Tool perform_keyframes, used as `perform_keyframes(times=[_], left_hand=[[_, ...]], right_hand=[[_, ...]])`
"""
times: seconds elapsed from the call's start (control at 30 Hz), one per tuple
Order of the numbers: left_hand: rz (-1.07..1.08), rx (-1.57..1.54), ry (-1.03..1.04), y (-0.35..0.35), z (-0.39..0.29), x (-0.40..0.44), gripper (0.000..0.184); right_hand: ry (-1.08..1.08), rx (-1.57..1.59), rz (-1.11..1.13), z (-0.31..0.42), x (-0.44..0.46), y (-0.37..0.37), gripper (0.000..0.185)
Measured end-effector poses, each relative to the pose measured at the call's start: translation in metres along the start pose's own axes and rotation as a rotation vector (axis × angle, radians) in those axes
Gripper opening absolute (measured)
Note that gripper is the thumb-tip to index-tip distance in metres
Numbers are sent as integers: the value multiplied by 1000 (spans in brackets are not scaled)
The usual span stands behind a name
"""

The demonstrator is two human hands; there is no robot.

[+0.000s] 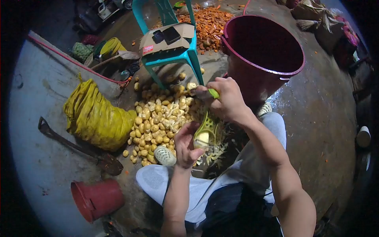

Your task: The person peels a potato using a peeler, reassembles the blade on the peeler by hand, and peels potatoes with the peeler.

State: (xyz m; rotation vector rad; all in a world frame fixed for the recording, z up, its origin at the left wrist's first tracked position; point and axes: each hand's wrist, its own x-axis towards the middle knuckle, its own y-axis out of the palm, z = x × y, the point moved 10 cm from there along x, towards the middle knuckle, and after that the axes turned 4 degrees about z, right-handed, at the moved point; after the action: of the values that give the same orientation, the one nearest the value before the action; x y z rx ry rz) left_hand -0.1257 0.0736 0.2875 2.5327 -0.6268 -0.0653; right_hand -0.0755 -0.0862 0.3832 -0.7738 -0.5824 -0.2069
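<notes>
My left hand (187, 145) is closed around a pale, peeled potato (201, 140), held low in front of the pile. My right hand (226, 98) is up and to the right of it, with the fingers wrapped round a green-handled peeler (213, 93); its blade end is blurred. Beneath my hands, a yellow-green perforated thing (207, 127) shows beside the peeled potato. Just beyond, many potatoes (160, 114) lie heaped on the floor, some brown-skinned and some pale. Thin peelings (216, 154) are scattered below my hands.
A large maroon tub (256, 75) stands at the right. Behind the pile is a teal chair (169, 59) bearing cardboard and dark devices. Orange pieces (207, 25) cover the floor beyond. On the left are a yellow sack (94, 114), a shovel (75, 147) and a red bucket (104, 197).
</notes>
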Motion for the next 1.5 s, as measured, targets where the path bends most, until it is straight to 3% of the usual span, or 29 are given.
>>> perform_keyframes(times=[0.03, 0.1, 0.13, 0.23, 0.3, 0.33, 0.53, 0.57, 0.63, 0.7, 0.77, 0.9, 0.97, 1.03, 1.07, 1.17, 1.23, 1.3, 1.37, 1.4, 1.5], left_hand=[[0, 26, -5, 2, 0, -1, 73], [-16, 36, 13, -8, 2, -1, 74], [34, -125, -10, -7, 5, -1, 74], [154, -376, -24, 1, 6, 3, 74], [-64, -263, -30, -11, 5, 1, 75], [-70, -199, -76, -13, 6, -1, 78], [61, -68, 20, 1, -7, 0, 75], [99, -55, 41, 5, -8, -2, 74], [62, -144, -7, -4, 0, -5, 76], [83, -250, -14, -5, 0, -2, 76], [37, -267, -34, -10, 5, -2, 76], [-45, -273, -21, -4, 3, -2, 78], [-35, -289, -13, -9, 6, -4, 80], [80, -397, 6, -7, 8, 1, 80], [43, -457, -25, -6, 9, -2, 80], [-21, -477, -59, -3, 7, -3, 80], [-18, -342, -92, -3, 7, -2, 81], [-24, -296, -21, -6, 5, -5, 85], [54, -350, -12, -11, 8, -2, 87], [90, -372, -36, -6, 6, -2, 87], [24, -383, 9, -6, 0, -1, 84]], right_hand=[[3, 0, 0, -14, -2, 7, 31], [413, -29, 82, -81, -3, 25, 33], [547, 66, 102, -98, -6, 28, 36], [432, 188, 177, -61, -2, 26, 22], [228, 93, 179, -19, 0, 19, 23], [176, 57, 131, -4, 1, 12, 21], [71, -35, 69, 14, 5, 5, 17], [22, -20, 31, 16, 2, 3, 26], [218, 158, 11, -37, -1, 19, 29], [465, 57, 78, -78, 3, 22, 36], [415, 116, 49, -69, -1, 18, 38], [-32, 59, 10, 10, 1, 2, 34], [19, -30, -73, -2, 2, -1, 36], [426, 134, 75, -60, 0, 20, 39], [464, 144, 60, -77, -2, 26, 40], [355, 268, 84, -36, -1, 19, 37], [172, 144, 117, -5, 0, 12, 28], [11, 48, -85, 1, -1, 1, 32], [398, 130, 6, -71, -4, 28, 34], [481, 109, 33, -78, -1, 25, 39], [436, 310, 76, -52, -1, 21, 41]])
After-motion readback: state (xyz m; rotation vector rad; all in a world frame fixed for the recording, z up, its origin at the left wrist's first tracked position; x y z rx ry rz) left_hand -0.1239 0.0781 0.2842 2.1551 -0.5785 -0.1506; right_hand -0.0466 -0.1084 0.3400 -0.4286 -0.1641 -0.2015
